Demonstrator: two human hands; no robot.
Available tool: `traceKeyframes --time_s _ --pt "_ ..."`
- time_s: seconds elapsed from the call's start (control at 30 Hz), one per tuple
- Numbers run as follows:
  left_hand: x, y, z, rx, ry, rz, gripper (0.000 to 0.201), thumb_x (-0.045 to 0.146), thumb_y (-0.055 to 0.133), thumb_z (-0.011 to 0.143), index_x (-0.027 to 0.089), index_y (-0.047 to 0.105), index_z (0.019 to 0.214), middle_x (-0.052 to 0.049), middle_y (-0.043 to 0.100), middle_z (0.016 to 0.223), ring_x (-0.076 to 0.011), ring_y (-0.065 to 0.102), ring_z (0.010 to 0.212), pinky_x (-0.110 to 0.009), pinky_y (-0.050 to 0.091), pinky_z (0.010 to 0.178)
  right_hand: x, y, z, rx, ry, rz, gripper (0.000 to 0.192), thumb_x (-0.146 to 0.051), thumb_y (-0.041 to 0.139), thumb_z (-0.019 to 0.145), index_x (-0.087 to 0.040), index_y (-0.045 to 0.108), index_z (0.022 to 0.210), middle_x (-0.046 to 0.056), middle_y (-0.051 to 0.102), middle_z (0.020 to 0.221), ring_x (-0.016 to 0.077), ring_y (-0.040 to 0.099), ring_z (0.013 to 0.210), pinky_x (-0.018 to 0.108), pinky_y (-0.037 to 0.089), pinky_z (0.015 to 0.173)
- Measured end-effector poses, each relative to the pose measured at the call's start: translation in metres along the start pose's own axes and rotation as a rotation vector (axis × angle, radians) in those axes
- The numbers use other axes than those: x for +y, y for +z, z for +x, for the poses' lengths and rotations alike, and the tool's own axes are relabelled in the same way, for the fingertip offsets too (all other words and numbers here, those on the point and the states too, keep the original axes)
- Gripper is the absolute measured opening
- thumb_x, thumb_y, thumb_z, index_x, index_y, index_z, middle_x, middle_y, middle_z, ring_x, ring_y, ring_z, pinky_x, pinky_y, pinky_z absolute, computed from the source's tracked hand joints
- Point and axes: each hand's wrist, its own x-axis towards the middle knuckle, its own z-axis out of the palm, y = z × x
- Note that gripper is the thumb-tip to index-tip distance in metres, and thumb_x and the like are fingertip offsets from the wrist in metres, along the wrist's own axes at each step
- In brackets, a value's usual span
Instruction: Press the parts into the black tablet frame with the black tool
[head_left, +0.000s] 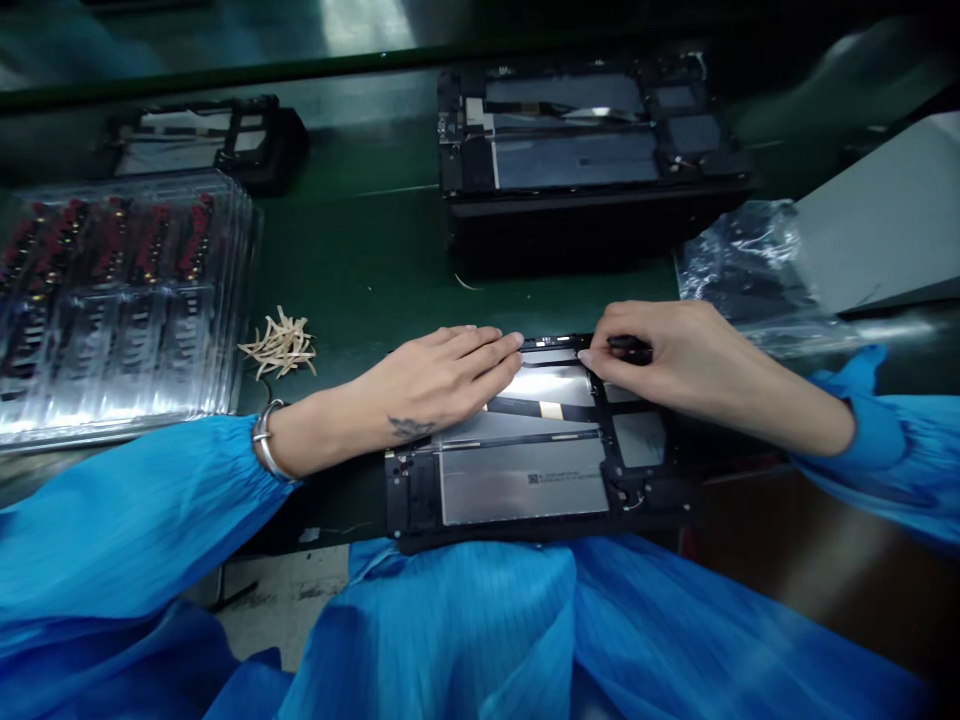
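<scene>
An opened tablet housing (420, 500) lies at the table's near edge, its silver battery panels (517, 495) and black frame exposed. Across its upper left part my left hand (450, 375) rests palm down, fingers stretched out and lying flat. My right hand (667, 350) is closed in a pinch at the housing's upper right. A slim black tool (630, 349) shows between its fingers; the tip is hidden, so its exact kind cannot be made out. Dark strips with a yellowish patch (551, 410) cross the upper battery panel.
A stack of similar housings (577, 225) stands behind, another (277, 150) at back left. Clear plastic trays (127, 390) with red-and-black parts are stacked at left. A pile of beige strips (281, 343) lies beside them. At right are a clear plastic bag (742, 260) and a whitish box (892, 215).
</scene>
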Motion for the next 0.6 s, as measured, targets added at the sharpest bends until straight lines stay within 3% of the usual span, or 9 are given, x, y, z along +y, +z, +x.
traceKeyframes --time_s 0.27,0.43,0.53,0.6 --pt "0.002 -0.004 0.008 -0.070 -0.017 0.047 0.042 0.006 0.030 0.108 0.005 0.060 0.138 -0.022 0.066 0.139 -0.0299 0.067 0.124 -0.038 0.061 0.092 0.001 0.004 0.000 0.010 -0.023 -0.029 0.029 -0.043 0.050 0.094 -0.022 0.060 0.077 0.009 0.068 0.084 0.0251 0.063 0.074 0.037 0.039 0.067" --pt "0.011 -0.008 0.027 -0.180 -0.094 0.044 0.044 0.010 0.031 0.109 0.011 0.057 0.144 -0.020 0.067 0.123 -0.0299 0.067 0.107 -0.037 0.057 0.077 0.000 0.001 0.001 0.022 -0.039 -0.050 0.026 -0.042 0.054 0.095 -0.023 0.061 0.079 0.009 0.066 0.085 0.0257 0.061 0.074 0.038 0.040 0.065" --pt "0.015 -0.010 0.039 -0.197 -0.150 0.034 0.047 0.010 0.035 0.107 0.016 0.052 0.151 -0.018 0.064 0.117 -0.0301 0.064 0.101 -0.037 0.052 0.074 -0.009 -0.007 -0.020 0.187 -0.031 -0.024 0.022 -0.044 0.059 0.097 -0.025 0.069 0.093 0.013 0.068 0.100 0.0315 0.065 0.090 0.043 0.048 0.076" --pt "0.013 -0.009 0.044 -0.196 -0.142 0.000 0.048 0.009 0.038 0.106 0.016 0.053 0.151 -0.018 0.063 0.118 -0.0303 0.062 0.103 -0.037 0.050 0.076 -0.021 -0.006 -0.045 0.313 0.017 0.061 0.031 -0.051 0.052 0.102 -0.029 0.072 0.112 0.014 0.069 0.114 0.0348 0.065 0.103 0.048 0.051 0.089"
